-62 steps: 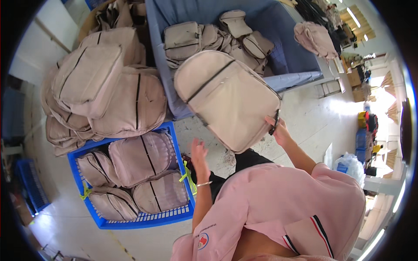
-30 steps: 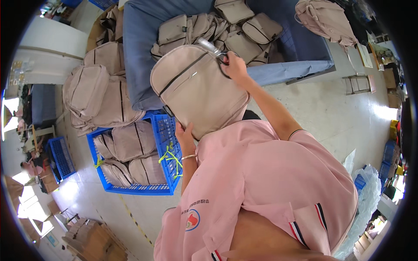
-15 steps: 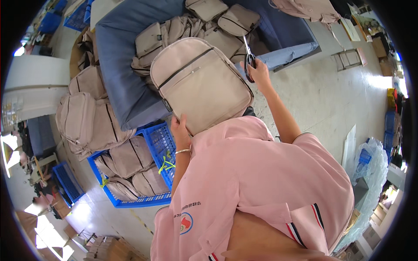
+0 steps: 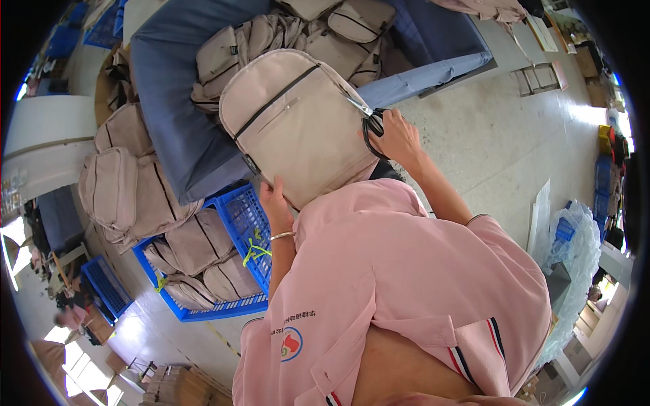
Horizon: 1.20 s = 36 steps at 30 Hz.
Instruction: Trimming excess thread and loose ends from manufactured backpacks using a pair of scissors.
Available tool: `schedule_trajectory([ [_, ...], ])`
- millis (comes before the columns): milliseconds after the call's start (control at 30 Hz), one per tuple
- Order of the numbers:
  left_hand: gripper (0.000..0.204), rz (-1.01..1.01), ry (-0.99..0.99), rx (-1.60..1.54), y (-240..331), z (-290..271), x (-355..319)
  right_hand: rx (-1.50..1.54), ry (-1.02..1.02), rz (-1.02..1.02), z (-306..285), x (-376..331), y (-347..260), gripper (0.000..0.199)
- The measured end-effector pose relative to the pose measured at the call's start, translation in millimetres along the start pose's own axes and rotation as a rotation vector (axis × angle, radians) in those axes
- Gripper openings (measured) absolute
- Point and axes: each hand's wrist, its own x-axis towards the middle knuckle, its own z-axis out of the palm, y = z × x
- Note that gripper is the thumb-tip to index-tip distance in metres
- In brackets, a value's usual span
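Held item: beige backpack [image 4: 298, 125], front face toward the camera, tilted, with a dark diagonal zip line across the front pocket
Backpack position: raised in front of the person's chest, above the near edge of the blue-grey table [image 4: 169, 115] and the blue crate [image 4: 247, 223]
Left hand [image 4: 276, 203]: closed on the lower edge of the backpack, fingers curled behind the fabric, thumb side toward the camera; a thin bracelet sits at the wrist
Right hand [image 4: 399, 139]: closed around black-handled scissors [image 4: 369, 122] at the right edge of the backpack; the bright blades lie against the fabric near the upper right side
Scissor blades: whether they are parted or together cannot be told
Table load: a pile of beige bags [image 4: 305, 34] of the same kind lies on the far part of the table, behind the held backpack
Blue crate: stands on the floor just left of the person, packed with bundled beige backpacks [image 4: 196, 247]; yellow-green ties [image 4: 254, 250] show on the bundles
Stack at left: further beige backpacks [image 4: 128, 183] heaped beside the table, above the crate in the view
Clothing: pink short-sleeved shirt [image 4: 406, 284] with striped trim at a pocket, filling the lower centre
Floor at right: pale concrete floor [image 4: 501, 149]; a clear plastic bag [image 4: 575, 243] with blue contents lies near the right rim
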Motion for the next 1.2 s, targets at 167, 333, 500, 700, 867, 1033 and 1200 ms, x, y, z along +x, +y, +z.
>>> schedule_trajectory([
  [167,0.023,0.004,0.001,-0.017,0.2,1.1,-3.4,-0.055,0.018,-0.008,9.0,9.2,-2.9,0.073],
  [333,0.024,0.008,-0.024,-0.018,0.6,-0.3,-2.8,-0.128,0.060,-0.017,9.8,6.9,-4.1,0.069],
  [500,0.023,-0.004,-0.029,-0.006,6.1,2.4,-3.8,-0.057,0.027,-0.009,16.0,7.6,-3.9,0.063],
  [700,0.019,-0.098,-0.014,-0.008,11.0,0.0,-7.7,-0.047,0.066,-0.023,23.0,2.4,-0.2,0.060],
  [867,0.019,-0.057,-0.069,0.136,11.6,-6.9,-10.7,-0.055,0.072,-0.019,27.1,2.1,2.7,0.060],
  [1033,0.017,-0.222,0.029,-0.189,3.4,-2.7,-13.2,-0.080,0.110,-0.032,28.5,3.9,3.3,0.061],
  [1200,0.018,-0.236,-0.007,-0.200,-5.0,-12.8,-9.0,-0.131,0.105,-0.037,19.7,14.9,-7.2,0.063],
])
